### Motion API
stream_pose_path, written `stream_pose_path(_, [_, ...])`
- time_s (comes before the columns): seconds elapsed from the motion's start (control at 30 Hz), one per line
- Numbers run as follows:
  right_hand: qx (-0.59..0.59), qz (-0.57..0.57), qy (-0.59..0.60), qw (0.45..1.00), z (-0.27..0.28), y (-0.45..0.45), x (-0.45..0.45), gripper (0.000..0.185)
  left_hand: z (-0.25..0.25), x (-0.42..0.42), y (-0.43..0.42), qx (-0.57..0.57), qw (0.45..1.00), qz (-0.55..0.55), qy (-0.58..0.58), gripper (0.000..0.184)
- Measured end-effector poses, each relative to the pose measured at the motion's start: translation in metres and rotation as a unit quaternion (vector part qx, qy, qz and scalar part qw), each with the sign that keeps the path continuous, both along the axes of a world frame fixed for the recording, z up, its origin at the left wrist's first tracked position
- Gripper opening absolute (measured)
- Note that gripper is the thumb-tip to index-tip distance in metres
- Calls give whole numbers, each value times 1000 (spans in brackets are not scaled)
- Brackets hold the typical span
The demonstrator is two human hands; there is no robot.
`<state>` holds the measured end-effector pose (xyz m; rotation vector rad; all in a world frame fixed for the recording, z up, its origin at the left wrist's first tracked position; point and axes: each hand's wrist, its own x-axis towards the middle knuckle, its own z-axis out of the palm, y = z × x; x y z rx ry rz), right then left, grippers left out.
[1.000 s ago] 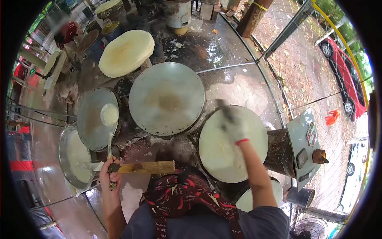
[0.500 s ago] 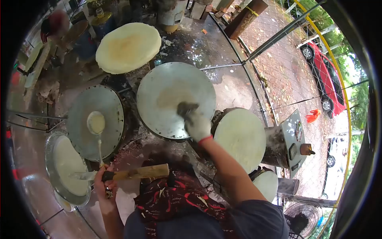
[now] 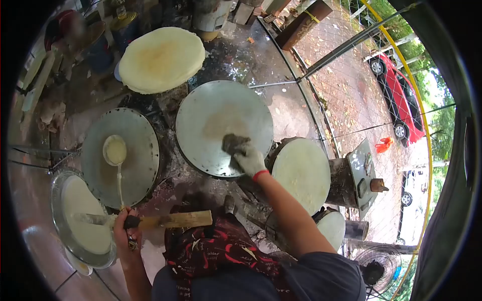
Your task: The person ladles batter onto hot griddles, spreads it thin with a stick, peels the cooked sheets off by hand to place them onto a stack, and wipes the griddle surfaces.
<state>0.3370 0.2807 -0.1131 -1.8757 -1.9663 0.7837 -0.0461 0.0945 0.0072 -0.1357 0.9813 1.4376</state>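
My right hand (image 3: 250, 159), in a white glove with a red cuff, is closed on a dark rag (image 3: 234, 144) pressed to the middle round griddle (image 3: 216, 100). Bare, my left hand (image 3: 126, 230) grips a long-handled ladle (image 3: 115, 150) and a flat-bladed tool with a wide wooden piece (image 3: 175, 219). The ladle's bowl holds pale batter over the left griddle (image 3: 140, 133). Below it, a clear-walled basin (image 3: 57, 200) contains white batter (image 3: 85, 210); the tool's pale blade overlaps the basin from this angle.
A thick round stack of pale flatbreads (image 3: 163, 60) sits beyond the middle griddle. On the right, a pale round sheet (image 3: 301, 175) covers another griddle. A stove pipe (image 3: 344, 175), a fan (image 3: 376, 271) and a wire fence (image 3: 341, 75) stand farther right.
My right hand and the rag have shifted slightly over the middle griddle. The ladle's bowl has tilted a little and sits slightly left. The whole view has turned slightly.
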Motion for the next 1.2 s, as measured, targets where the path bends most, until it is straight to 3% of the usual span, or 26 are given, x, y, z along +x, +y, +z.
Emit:
stream_pose_path(0.07, [-129, -83, 68, 986, 8, 37, 1, 30, 0, 2, 1, -5, 1000, -2, 7, 15])
stream_pose_path(0.2, [63, 31, -23, 997, -6, 6, 7, 32, 7, 5, 2, -17, 1000, 7, 6, 15])
stream_pose_path(0.3, [-129, -109, 91, 981, 1, 42, 9, 33, 5, 6, -4, -9, 1000, 1, 5, 15])
stream_pose_path(0.43, [40, 5, 3, 999, -12, 21, 13, 34, 13, 14, -10, -32, 999, -1, 44, 13])
stream_pose_path(0.47, [-60, -70, 63, 994, -13, 31, 16, 33, 13, 15, -10, -28, 999, 3, 39, 13])
stream_pose_path(0.57, [-106, -102, 135, 980, -25, 58, 19, 32, 13, 21, -15, -38, 999, 2, 38, 13])
stream_pose_path(0.7, [-31, -25, 50, 998, -23, 37, 26, 32, 12, 24, -18, -54, 996, -3, 65, 13])
stream_pose_path(0.73, [-94, -71, 72, 990, 1, 46, 19, 32, 10, 25, -20, -53, 996, -8, 66, 13])
stream_pose_path(0.8, [-89, -90, 161, 979, -13, 61, 16, 32, 12, 28, -20, -59, 997, -1, 57, 13])
stream_pose_path(0.87, [-111, -95, 159, 976, -4, 37, 12, 34, 18, 30, -22, -67, 996, 3, 56, 13])
stream_pose_path(0.9, [-283, -36, 235, 929, -8, 9, 8, 28, 22, 31, -25, -73, 996, 1, 59, 14])
stream_pose_path(0.93, [-188, 153, 194, 950, 3, -29, -4, 27, 23, 31, -25, -75, 995, -3, 60, 15])
stream_pose_path(0.97, [-55, 309, 163, 935, 13, -66, -15, 28, 23, 31, -25, -62, 997, -4, 54, 15])
stream_pose_path(1.0, [-373, 166, 288, 866, 15, -90, -17, 30, 22, 30, -26, -50, 998, -5, 48, 16])
stream_pose_path(1.1, [-257, -63, 452, 852, 25, -74, 1, 35, 21, 32, -27, -27, 998, -2, 51, 17])
stream_pose_path(1.17, [-162, -152, 337, 915, 51, -26, 25, 32, 21, 34, -28, -22, 998, -3, 55, 18])
stream_pose_path(1.2, [-21, -159, 289, 944, 52, 3, 37, 31, 20, 35, -30, -23, 998, -4, 54, 18])
